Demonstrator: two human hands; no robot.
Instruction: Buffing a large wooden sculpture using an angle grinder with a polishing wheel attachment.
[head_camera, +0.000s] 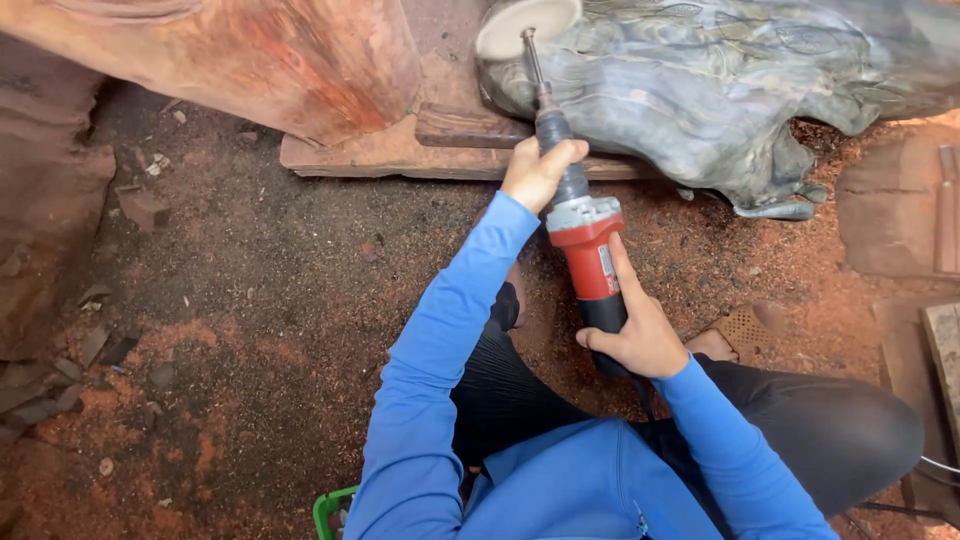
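A big grey-green carved wood piece (720, 100) lies across the top right of the view, resting on a flat slab of reddish wood (400, 155) set on the dirt floor (250, 300). Its surface is already cut with flowing ridges and scale-like patterns and looks smooth and faintly glossy over most of what shows, so the shaping seems done and the finishing well along; the left end, where the tool sits, is the part being worked. How much of the far side remains I cannot tell. To the upper left a large raw red log (250, 60) leans, uncarved. Red sawdust and wood chips cover the floor.

The person sits low, in blue sleeves and dark trousers, with a red and black rotary polisher (585, 250) held between the knees and the carving. Its long axis runs from lower right up to upper left, nearly straight away from the body, the nose pointing at the carving. A thin metal shaft carries a round white buffing pad (525, 25) that touches the left end of the carving.

The left hand (535, 170) wraps its grip closed around the dark neck of the polisher just ahead of the silver collar. The right hand (640, 335) closes its grip around the black rear handle, forefinger stretched along the red body.
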